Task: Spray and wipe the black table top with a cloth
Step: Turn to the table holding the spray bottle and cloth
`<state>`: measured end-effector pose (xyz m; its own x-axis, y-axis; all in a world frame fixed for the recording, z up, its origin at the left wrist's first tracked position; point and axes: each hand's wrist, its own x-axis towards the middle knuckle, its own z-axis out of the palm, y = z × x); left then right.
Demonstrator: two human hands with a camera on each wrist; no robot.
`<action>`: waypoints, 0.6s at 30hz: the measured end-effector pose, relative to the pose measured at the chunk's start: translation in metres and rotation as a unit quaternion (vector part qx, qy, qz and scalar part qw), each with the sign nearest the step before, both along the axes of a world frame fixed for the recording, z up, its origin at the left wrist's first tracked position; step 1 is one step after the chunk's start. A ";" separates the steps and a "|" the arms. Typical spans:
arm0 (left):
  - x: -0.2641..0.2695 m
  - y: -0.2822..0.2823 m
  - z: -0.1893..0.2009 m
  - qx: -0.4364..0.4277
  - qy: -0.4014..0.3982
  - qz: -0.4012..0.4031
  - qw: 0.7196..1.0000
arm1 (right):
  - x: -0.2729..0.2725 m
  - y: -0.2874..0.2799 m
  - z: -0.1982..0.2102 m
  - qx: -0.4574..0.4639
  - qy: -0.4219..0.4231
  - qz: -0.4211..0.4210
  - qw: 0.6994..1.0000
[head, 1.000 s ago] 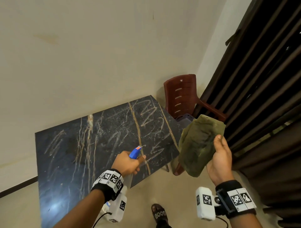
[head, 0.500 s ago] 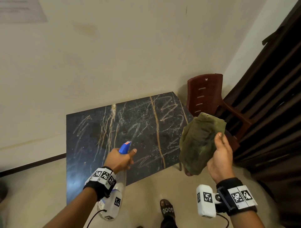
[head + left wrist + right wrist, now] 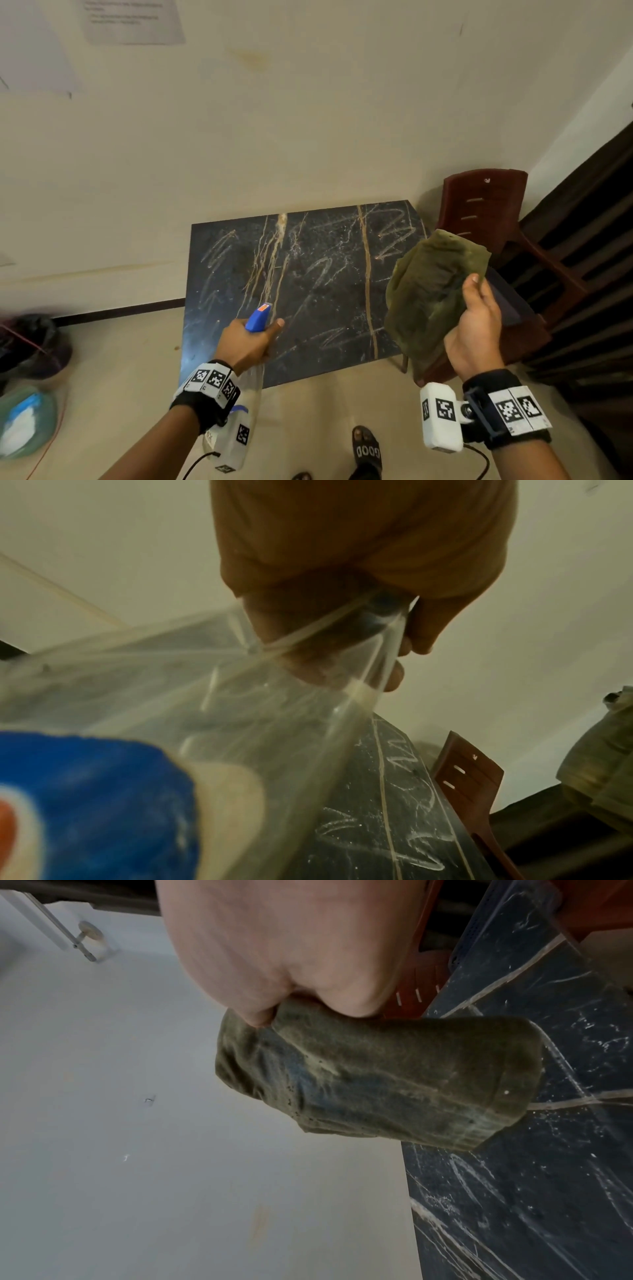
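**Both hands loaded above a marked black desk**

The left hand [image 3: 245, 344], lower centre of the head view, is wrapped round the neck of a clear plastic spray bottle with a blue trigger head and orange nozzle tip [image 3: 257, 320]. The thumb lies along the right side of the head. The bottle body hangs below the wrist and carries a blue label; in the left wrist view the curled fingers [image 3: 394, 674] show through the clear plastic. The nozzle points up the frame toward the black, stone-patterned desk top [image 3: 308, 274].

The right hand [image 3: 474, 337], lower right of the head view, grips a folded olive-green cloth [image 3: 431, 294], thumb over its right edge. The cloth stands raised in the air, clear of the desk surface; in the right wrist view it hangs bunched under the palm.

The desk top occupies the middle of the frame, against a cream wall [image 3: 308, 120]. It bears pale scribble marks and brownish streaks running top to bottom.

A dark red plastic chair [image 3: 483, 209] stands just beside the desk's right end. Dark curtains [image 3: 599, 257] fill the right edge. A sandalled foot [image 3: 366, 450] shows at the bottom. Bags [image 3: 30, 346] lie on the floor at lower left.
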<state>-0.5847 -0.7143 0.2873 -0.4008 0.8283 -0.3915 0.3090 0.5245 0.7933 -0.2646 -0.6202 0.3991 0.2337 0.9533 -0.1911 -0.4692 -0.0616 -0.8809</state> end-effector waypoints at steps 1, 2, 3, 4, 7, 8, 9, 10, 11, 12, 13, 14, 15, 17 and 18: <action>-0.003 -0.005 -0.002 -0.006 0.003 0.007 1.000 | -0.004 0.001 -0.001 0.000 0.000 0.004 1.000; -0.005 -0.009 -0.004 -0.011 0.002 0.014 1.000 | -0.008 0.002 -0.002 0.001 0.001 0.009 1.000; -0.008 -0.014 -0.005 -0.013 -0.001 0.019 1.000 | -0.013 0.003 -0.003 0.002 0.002 0.013 1.000; -0.009 -0.018 -0.006 -0.016 -0.006 0.024 1.000 | -0.017 0.003 -0.004 0.003 0.003 0.017 1.000; -0.014 -0.030 -0.004 -0.004 -0.047 0.058 0.997 | -0.029 0.004 -0.005 0.002 -0.001 0.037 0.999; -0.015 -0.035 -0.003 0.007 -0.062 0.067 0.996 | -0.033 0.003 -0.006 0.000 -0.001 0.046 0.999; -0.016 -0.039 -0.003 0.017 -0.071 0.071 0.995 | -0.036 0.003 -0.006 0.000 0.000 0.054 0.999; -0.017 -0.042 -0.002 0.021 -0.072 0.076 0.994 | -0.039 0.003 -0.006 -0.001 0.000 0.062 0.998; -0.018 -0.046 -0.003 0.020 -0.071 0.082 0.994 | -0.042 0.002 -0.006 -0.002 -0.001 0.069 0.998; -0.020 -0.049 -0.004 0.012 -0.070 0.089 0.994 | -0.044 0.002 -0.007 -0.003 -0.002 0.075 0.997; -0.021 -0.053 -0.006 0.003 -0.068 0.100 0.993 | -0.047 0.002 -0.007 -0.004 -0.003 0.083 0.997; -0.023 -0.056 -0.009 -0.009 -0.060 0.109 0.992 | -0.049 0.002 -0.008 -0.005 -0.003 0.088 0.996; -0.026 -0.060 -0.012 -0.019 -0.036 0.108 0.993 | -0.051 0.002 -0.009 -0.005 -0.003 0.092 0.996; -0.030 -0.070 -0.017 -0.042 0.015 0.105 0.994 | -0.056 0.000 -0.011 -0.006 -0.001 0.101 0.995; -0.030 -0.072 -0.018 -0.050 0.022 0.100 0.994 | -0.057 0.000 -0.011 -0.007 -0.001 0.103 0.995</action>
<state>-0.6151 -0.7860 0.2696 -0.5715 0.6884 -0.4466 0.2241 0.6545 0.7221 -0.3211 -0.6201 0.3882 0.0343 0.9784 -0.2038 -0.4435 -0.1678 -0.8804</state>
